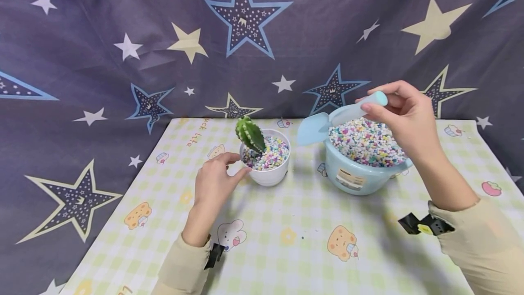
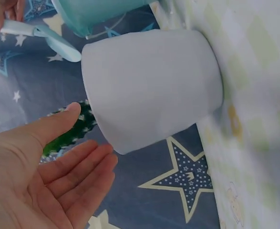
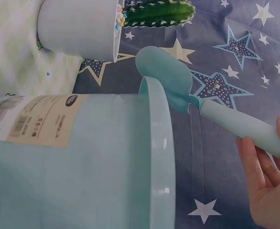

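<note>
A green cactus (image 1: 250, 134) leans to the left in a white pot (image 1: 268, 176) filled with small multicoloured pebbles (image 1: 273, 151). My left hand (image 1: 214, 179) is at the pot's left side, thumb and fingers spread by the rim; in the left wrist view the fingers look straight, close to the pot wall. My right hand (image 1: 409, 115) grips the handle of a light blue shovel (image 1: 313, 129) by its end. The shovel's blade hangs past the left rim of a blue basin (image 1: 348, 167), between basin and pot. More pebbles (image 1: 364, 144) fill the basin.
A checked tablecloth (image 1: 286, 258) with cartoon prints covers the table. Behind it hangs a dark curtain (image 1: 172, 8) with stars. A few loose pebbles (image 1: 303, 237) lie on the cloth in front of the pot. The basin carries a paper label (image 1: 350, 180).
</note>
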{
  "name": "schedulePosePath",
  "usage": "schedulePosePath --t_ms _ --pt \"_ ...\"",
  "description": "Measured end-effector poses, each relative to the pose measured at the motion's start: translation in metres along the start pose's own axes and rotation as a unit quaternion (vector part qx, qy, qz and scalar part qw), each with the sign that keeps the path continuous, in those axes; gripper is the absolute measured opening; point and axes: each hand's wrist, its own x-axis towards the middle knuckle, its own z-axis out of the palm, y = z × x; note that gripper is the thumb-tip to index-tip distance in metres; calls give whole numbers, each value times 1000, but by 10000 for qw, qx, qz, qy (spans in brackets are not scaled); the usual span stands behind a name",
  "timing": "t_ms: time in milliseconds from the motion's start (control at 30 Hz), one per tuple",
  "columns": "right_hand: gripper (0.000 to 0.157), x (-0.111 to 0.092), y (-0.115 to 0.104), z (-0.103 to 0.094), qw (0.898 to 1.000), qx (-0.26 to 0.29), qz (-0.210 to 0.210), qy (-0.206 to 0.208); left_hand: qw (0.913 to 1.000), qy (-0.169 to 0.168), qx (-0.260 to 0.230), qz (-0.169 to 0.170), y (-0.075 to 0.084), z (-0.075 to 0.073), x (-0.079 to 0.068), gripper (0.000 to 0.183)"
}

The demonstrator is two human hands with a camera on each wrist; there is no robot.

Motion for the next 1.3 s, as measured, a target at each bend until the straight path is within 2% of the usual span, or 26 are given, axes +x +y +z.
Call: schedulePosePath --t_ms 433,667,767,1067,1300 --pt "20 -1 -3 -13 9993 233 57 301 9949 -166 -862 493 21 -1 -4 34" --pt "21 -3 -5 -23 9986 328 34 409 9827 -582 -1633 654 37 6 -4 34" --pt "20 -4 -7 -27 9981 390 -5 477 9761 -655 -1894 844 46 9 -3 34" --pt "21 -8 -12 -39 9964 375 22 756 9680 -397 -2054 1383 70 25 7 46" --pt "21 -9 -15 -49 9944 637 -130 833 9677 -549 -2096 1291 88 37 16 58"
